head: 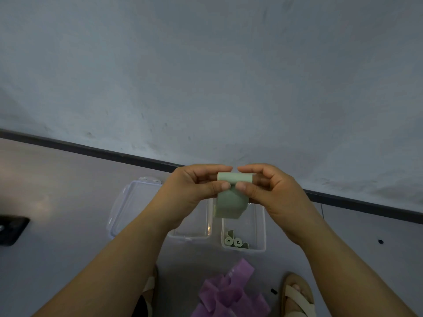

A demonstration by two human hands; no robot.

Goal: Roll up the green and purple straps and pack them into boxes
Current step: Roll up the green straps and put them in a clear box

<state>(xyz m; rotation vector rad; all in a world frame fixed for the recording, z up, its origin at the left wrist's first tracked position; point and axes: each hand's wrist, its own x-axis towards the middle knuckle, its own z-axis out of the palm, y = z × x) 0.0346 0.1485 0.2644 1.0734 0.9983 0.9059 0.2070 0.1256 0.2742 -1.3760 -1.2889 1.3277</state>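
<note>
I hold a pale green strap (230, 200) up in front of me with both hands. My left hand (194, 191) pinches the left end of its rolled top and my right hand (267, 191) pinches the right end; a loose tail hangs down between them. Below on the floor stand two clear plastic boxes. The right box (261, 225) holds two rolled green straps (233, 241). The left box (196, 233) looks empty, partly hidden by my left arm. A pile of unrolled purple straps (229, 294) lies on the floor near my feet.
A clear lid (130, 202) with clips lies left of the boxes. A dark object (10, 229) sits at the left edge. My sandalled feet (297, 296) flank the purple pile. A dark baseboard (114, 154) and grey wall rise behind.
</note>
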